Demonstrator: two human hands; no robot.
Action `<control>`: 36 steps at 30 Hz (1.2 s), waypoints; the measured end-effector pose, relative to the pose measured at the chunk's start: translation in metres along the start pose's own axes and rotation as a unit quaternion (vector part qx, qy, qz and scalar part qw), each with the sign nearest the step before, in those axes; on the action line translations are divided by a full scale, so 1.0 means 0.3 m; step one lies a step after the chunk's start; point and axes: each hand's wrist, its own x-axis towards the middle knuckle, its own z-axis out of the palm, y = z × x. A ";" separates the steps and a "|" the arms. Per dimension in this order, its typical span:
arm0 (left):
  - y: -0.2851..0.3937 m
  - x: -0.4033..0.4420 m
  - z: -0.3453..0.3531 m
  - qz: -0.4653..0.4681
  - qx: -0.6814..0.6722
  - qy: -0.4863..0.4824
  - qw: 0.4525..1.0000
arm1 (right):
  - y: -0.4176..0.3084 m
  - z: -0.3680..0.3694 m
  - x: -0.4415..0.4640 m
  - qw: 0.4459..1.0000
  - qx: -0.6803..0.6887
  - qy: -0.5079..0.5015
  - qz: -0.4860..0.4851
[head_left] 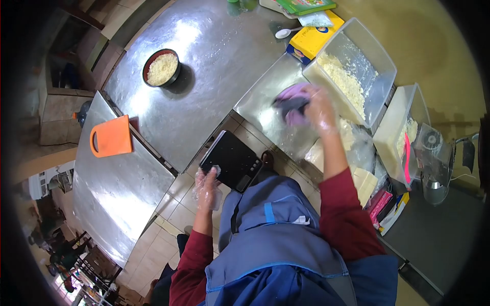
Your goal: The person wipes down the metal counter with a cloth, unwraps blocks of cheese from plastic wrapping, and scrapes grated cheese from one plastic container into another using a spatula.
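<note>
My left hand [206, 186], in a clear plastic glove, grips the side of a flat black kitchen scale [232, 160], which is held over the floor in front of my apron. Over the metal table [260, 102] on the right, my right hand [320, 109], also in a clear glove, is closed on a purple and dark cloth [293, 103], somewhat blurred. Just beyond that hand stands a clear plastic bin [380, 76] with white grated food [342, 81]. Pale blocks [363, 186] and plastic wrap lie below my right wrist.
A dark bowl of grated food [162, 70] stands on the large metal table. An orange cutting board [112, 136] lies at left. A yellow box [316, 36] and white spoon [283, 33] are at the top. A second bin [390, 137] and a clear jug [434, 158] are at right.
</note>
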 end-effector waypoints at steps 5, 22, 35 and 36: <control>-0.021 -0.036 -0.073 0.030 -0.002 0.065 0.997 | 0.072 0.165 -0.041 0.985 -0.167 -0.010 0.045; 0.042 -0.093 0.010 0.089 -0.104 0.089 0.987 | -0.004 0.191 -0.211 0.967 -0.045 -0.191 -0.163; 0.006 -0.048 0.090 0.089 -0.119 0.003 0.989 | -0.277 0.024 -0.478 0.912 0.157 -0.095 -0.367; -0.013 -0.033 0.080 0.091 -0.098 0.048 0.990 | -0.263 0.016 -0.450 0.899 0.213 -0.043 -0.380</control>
